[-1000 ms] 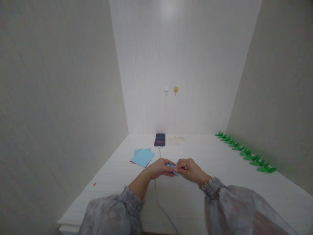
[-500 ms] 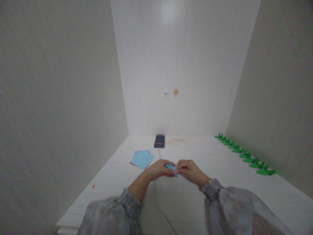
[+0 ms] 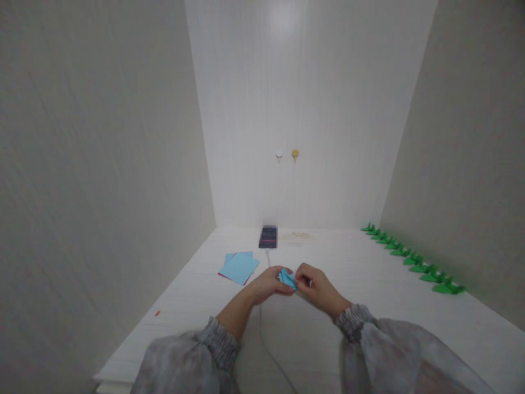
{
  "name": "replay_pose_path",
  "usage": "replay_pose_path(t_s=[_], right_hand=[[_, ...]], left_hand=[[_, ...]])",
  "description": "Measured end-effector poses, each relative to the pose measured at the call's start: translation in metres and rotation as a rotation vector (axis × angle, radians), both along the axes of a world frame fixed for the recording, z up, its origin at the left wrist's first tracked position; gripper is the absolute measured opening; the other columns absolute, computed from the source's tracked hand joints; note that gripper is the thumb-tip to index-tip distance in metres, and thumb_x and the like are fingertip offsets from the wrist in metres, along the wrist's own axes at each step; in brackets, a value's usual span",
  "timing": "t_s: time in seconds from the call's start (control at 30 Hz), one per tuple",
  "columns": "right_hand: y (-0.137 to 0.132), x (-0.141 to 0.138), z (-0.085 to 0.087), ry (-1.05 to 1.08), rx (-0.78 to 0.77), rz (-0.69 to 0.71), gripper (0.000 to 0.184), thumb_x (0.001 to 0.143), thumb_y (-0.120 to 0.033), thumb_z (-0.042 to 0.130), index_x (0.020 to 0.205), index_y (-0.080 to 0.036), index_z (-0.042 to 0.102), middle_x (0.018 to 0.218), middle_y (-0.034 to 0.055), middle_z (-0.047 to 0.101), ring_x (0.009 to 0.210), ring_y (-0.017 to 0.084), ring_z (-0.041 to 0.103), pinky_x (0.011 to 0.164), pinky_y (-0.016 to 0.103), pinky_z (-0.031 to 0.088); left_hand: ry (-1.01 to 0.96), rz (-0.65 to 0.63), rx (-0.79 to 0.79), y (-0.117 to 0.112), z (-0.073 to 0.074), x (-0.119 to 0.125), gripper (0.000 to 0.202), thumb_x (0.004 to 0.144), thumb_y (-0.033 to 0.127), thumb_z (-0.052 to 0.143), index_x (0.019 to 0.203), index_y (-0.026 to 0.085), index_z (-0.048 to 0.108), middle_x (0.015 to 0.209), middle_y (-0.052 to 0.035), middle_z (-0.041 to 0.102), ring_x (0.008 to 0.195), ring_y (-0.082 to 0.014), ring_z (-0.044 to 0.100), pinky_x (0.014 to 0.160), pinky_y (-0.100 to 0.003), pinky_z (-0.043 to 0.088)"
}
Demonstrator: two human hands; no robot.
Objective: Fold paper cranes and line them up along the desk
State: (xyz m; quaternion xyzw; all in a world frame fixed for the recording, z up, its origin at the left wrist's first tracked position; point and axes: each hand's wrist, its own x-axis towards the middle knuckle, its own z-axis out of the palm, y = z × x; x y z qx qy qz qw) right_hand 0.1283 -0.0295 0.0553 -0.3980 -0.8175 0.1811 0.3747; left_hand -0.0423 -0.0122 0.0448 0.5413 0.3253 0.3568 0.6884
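Hands meeting on a small blue folded paper (image 3: 287, 278) above the middle of the white table (image 3: 369, 290).

The left hand (image 3: 268, 284) reaches in from the lower left with the forearm slanting up and to the right, and its curled fingers pinch the paper's left side. The right hand (image 3: 315, 284) reaches in from the lower right with the wrist turned inward, thumb and fingertips pinching the right side. The paper sits between the 2 hands, over a grey cable (image 3: 264, 334) that runs from the phone (image 3: 268, 237) by the back wall. A stack of blue sheets (image 3: 239, 266) lies just beyond the left hand. A row of green folded pieces (image 3: 410, 258) lines the right wall, well apart from the hands, and 2 round hooks (image 3: 295, 155) are on the back wall.
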Motion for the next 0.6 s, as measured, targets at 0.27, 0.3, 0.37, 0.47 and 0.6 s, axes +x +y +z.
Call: replay_pose_path(t_s=[0.27, 0.3, 0.37, 0.47, 0.6], right_hand=[[-0.0022, 0.0015, 0.0007, -0.185, 0.067, -0.04, 0.017, 0.066, -0.023, 0.056, 0.082, -0.018, 0.05, 0.071, -0.0016, 0.05, 0.058, 0.009, 0.045, 0.053, 0.02, 0.033], [-0.0023, 0.0014, 0.0014, -0.19, 0.078, -0.035, 0.017, 0.066, -0.024, 0.056, 0.082, -0.018, 0.051, 0.072, -0.0012, 0.05, 0.06, 0.01, 0.045, 0.054, 0.02, 0.033], [-0.0025, 0.0018, 0.0025, -0.197, 0.083, -0.03, 0.017, 0.068, -0.023, 0.055, 0.084, -0.018, 0.052, 0.074, -0.0007, 0.051, 0.061, 0.01, 0.046, 0.054, 0.02, 0.034], [-0.0033, 0.0038, 0.0036, -0.228, 0.09, 0.001, 0.018, 0.07, -0.022, 0.052, 0.088, -0.019, 0.055, 0.076, 0.0001, 0.051, 0.062, 0.01, 0.047, 0.057, 0.021, 0.035], [-0.0029, 0.0049, 0.004, -0.243, 0.087, -0.035, 0.019, 0.073, -0.022, 0.049, 0.09, -0.019, 0.056, 0.077, 0.0014, 0.052, 0.064, 0.011, 0.048, 0.06, 0.022, 0.035]], left_hand=[[0.075, 0.027, 0.101, 0.0034, -0.0072, 0.0076, 0.051, 0.041, 0.012, 0.075, 0.089, 0.013, 0.056, 0.081, -0.0041, 0.06, 0.074, -0.0151, 0.055, 0.073, -0.031, 0.04], [0.068, 0.022, 0.099, 0.0028, -0.0067, 0.0081, 0.051, 0.041, 0.013, 0.075, 0.088, 0.013, 0.056, 0.081, -0.0043, 0.06, 0.075, -0.0154, 0.055, 0.073, -0.031, 0.039], [0.049, 0.013, 0.097, 0.0014, -0.0054, 0.0088, 0.051, 0.041, 0.014, 0.075, 0.088, 0.012, 0.056, 0.082, -0.0046, 0.06, 0.076, -0.0158, 0.055, 0.074, -0.031, 0.039], [0.032, 0.007, 0.099, -0.0009, -0.0024, 0.0092, 0.049, 0.041, 0.014, 0.075, 0.087, 0.013, 0.057, 0.083, -0.0045, 0.061, 0.075, -0.0149, 0.055, 0.074, -0.03, 0.039], [0.013, -0.018, 0.08, -0.0024, -0.0004, 0.0098, 0.049, 0.041, 0.014, 0.075, 0.087, 0.013, 0.057, 0.077, -0.002, 0.06, 0.069, -0.0121, 0.054, 0.07, -0.027, 0.04]])
